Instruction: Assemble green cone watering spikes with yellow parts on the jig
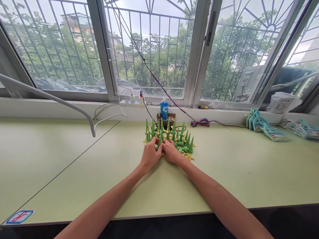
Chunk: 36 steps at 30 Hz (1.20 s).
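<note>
My left hand (151, 153) is closed around a green cone-shaped watering spike (160, 138), which stands point up between thumb and fingers. My right hand (171, 151) is close against it, its fingers curled together near the spike's lower part; what they pinch is hidden. Behind both hands stand several more green spikes (173, 127), points up, with small yellow valve-like pieces among them. Ribbed green pieces (183, 149) lie on their sides right of my right hand, and loose yellow pieces (189, 157) lie in front of these.
A blue liquid bottle (164, 109) stands behind the spikes by a small brown box (171, 118). A coiled cable (200, 122) and teal clip-shaped items (256, 121) lie to the right. A white hose (74, 108) hangs over the pale green table (99, 176) at left.
</note>
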Tool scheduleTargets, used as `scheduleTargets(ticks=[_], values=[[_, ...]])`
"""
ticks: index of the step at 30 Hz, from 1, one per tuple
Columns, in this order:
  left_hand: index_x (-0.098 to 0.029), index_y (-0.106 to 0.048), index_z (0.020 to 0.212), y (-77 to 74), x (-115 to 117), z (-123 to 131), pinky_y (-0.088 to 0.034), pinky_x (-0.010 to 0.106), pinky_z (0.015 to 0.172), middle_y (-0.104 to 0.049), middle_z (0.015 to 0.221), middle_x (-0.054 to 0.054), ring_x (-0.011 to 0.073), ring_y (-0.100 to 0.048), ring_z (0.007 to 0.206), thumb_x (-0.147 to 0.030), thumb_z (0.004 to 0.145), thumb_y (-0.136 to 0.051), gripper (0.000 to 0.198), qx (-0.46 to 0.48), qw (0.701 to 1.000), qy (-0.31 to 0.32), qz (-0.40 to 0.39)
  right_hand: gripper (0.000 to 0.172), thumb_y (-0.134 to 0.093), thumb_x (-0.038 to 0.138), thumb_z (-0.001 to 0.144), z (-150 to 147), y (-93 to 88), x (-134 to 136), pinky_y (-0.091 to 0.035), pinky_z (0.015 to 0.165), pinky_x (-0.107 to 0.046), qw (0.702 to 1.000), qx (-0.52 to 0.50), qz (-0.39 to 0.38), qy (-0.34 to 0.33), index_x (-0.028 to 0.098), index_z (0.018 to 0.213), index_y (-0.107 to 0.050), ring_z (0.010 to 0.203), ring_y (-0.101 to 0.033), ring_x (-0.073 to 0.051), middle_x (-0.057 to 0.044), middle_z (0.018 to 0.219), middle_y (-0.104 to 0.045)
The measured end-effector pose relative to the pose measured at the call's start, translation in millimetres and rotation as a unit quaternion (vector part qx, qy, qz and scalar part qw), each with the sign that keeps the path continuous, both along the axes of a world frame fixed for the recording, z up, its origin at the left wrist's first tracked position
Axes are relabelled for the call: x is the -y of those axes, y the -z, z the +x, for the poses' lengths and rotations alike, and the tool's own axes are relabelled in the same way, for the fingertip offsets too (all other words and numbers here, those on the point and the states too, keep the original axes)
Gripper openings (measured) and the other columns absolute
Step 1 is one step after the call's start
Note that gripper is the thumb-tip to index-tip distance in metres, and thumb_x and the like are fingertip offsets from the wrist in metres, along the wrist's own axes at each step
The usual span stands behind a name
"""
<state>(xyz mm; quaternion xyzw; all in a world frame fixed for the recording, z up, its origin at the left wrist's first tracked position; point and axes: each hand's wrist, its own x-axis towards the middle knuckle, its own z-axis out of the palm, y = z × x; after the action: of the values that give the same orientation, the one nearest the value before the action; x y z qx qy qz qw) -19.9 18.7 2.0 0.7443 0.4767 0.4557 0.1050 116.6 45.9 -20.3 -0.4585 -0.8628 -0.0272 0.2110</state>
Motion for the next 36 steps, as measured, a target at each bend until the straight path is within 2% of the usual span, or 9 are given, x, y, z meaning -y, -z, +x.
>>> scheduleTargets(ticks=[7,13,20,31,36], values=[[-0.022,-0.048,0.085,1.0,-1.3,-0.7,-0.037,0.026,0.055,-0.062,0.08,-0.001,0.011,-0.046,0.049,-0.031,0.085,-0.05,0.009,0.0,1.0,0.006,0.005,0.023,-0.045,-0.005,0.069,-1.4,1.2,-0.5,-0.034,0.097,-0.04,1.0,-0.018,0.009,-0.012,0.015,0.072,-0.057,0.098,-0.048,-0.021,-0.01,0.093,-0.052],[-0.021,-0.049,0.086,0.7,-2.4,-0.5,-0.038,0.026,0.056,-0.063,0.082,0.0,0.0116,-0.05,0.053,-0.029,0.085,-0.05,0.008,-0.005,1.0,0.0,0.009,0.021,-0.044,0.0,0.076,-4.3,-2.8,4.4,-0.035,0.093,-0.037,1.0,-0.027,0.0,0.0,0.014,0.071,-0.059,0.087,-0.051,-0.02,-0.008,0.084,-0.054],[-0.021,-0.049,0.085,1.8,-2.9,-1.4,-0.038,0.026,0.055,-0.063,0.081,0.0,0.0118,-0.052,0.053,-0.029,0.085,-0.05,0.008,-0.006,1.0,-0.001,0.012,0.02,-0.043,0.001,0.075,-5.9,-5.2,4.5,-0.034,0.084,-0.034,0.999,-0.036,-0.025,0.019,0.014,0.071,-0.058,0.083,-0.052,-0.019,-0.008,0.081,-0.059],[-0.022,-0.049,0.085,0.4,-2.4,-1.4,-0.037,0.026,0.054,-0.063,0.079,-0.001,0.0118,-0.05,0.051,-0.031,0.085,-0.05,0.01,-0.004,1.0,-0.002,0.003,0.019,-0.044,0.0,0.071,-4.9,-3.7,2.8,-0.033,0.089,-0.036,0.998,-0.047,-0.026,0.012,0.014,0.071,-0.057,0.085,-0.05,-0.019,-0.007,0.082,-0.056],[-0.021,-0.049,0.085,0.1,-1.9,-0.8,-0.037,0.026,0.055,-0.063,0.079,0.0,0.0119,-0.051,0.052,-0.031,0.085,-0.05,0.01,-0.001,1.0,0.0,0.003,0.02,-0.044,-0.001,0.071,-5.4,-1.3,1.6,-0.035,0.085,-0.034,0.998,-0.053,-0.024,0.002,0.014,0.073,-0.058,0.087,-0.049,-0.02,-0.008,0.083,-0.055]])
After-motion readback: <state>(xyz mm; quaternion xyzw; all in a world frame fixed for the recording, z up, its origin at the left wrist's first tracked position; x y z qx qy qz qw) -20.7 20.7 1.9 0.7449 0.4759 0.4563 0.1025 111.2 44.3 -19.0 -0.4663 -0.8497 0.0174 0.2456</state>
